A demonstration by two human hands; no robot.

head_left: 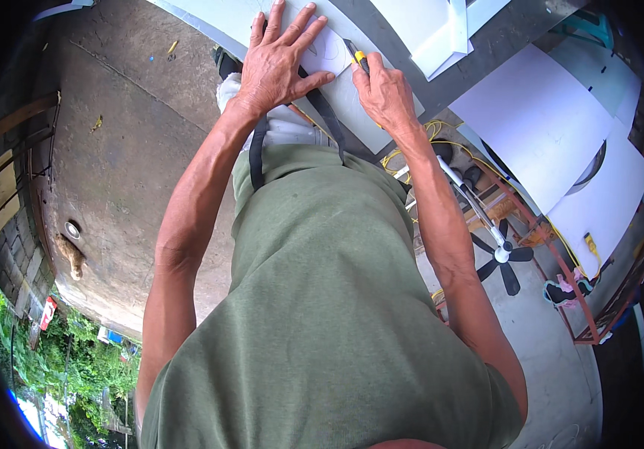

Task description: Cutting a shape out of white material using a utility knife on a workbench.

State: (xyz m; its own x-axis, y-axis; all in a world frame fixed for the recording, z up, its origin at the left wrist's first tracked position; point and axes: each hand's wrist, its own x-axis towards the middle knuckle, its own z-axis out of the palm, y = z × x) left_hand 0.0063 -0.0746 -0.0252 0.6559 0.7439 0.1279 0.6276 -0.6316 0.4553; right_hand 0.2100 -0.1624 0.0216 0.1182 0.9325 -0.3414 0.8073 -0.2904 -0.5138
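Note:
My left hand (pixel 273 67) lies with fingers spread on a white piece (pixel 326 54) that has a curved line marked on it. This piece rests on a larger pale sheet (pixel 365 123) at the top of the view. My right hand (pixel 387 97) is closed around a yellow and black utility knife (pixel 360 58). The knife's tip points up and left, next to the marked piece. Whether the blade touches the sheet I cannot tell. Dark straps hang below my left hand, over my clothing.
More white sheets (pixel 535 123) lie to the right over a reddish metal frame (pixel 576 318). A fan with dark blades (pixel 503 254) stands beside my right forearm, near a yellow cord (pixel 393 159). On the concrete floor (pixel 127 172) at left are an animal (pixel 70 254) and a bowl (pixel 73 230).

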